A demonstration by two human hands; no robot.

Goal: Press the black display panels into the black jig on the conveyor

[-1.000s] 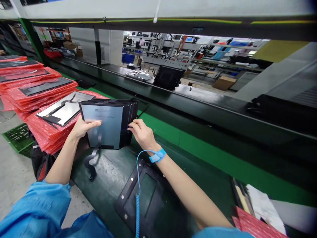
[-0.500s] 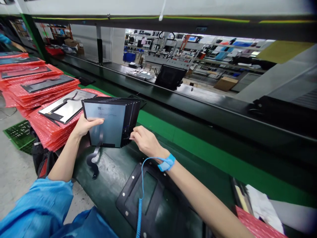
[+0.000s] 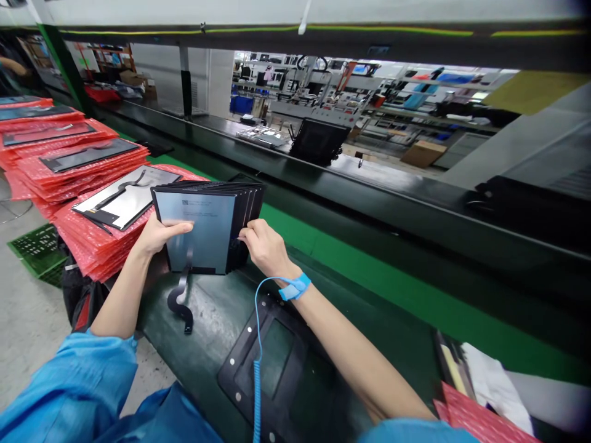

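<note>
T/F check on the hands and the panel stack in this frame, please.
1. The left hand holds the stack of panels by its left edge. True.
2. The right hand wears a red wrist strap. False: the wrist strap is blue, with a coiled blue cord.
3. The stack lies flat on the bench. False: it stands on edge on the bench.
4. A flex cable hangs from the front panel. True.
5. Red bubble-wrap piles sit right of the stack. False: they sit to its left.

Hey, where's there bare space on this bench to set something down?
Free: the green belt right of the stack of panels, and the worn patch between ribbon cable and black fixture. Crowded: red bubble-wrap piles on the left.
</note>
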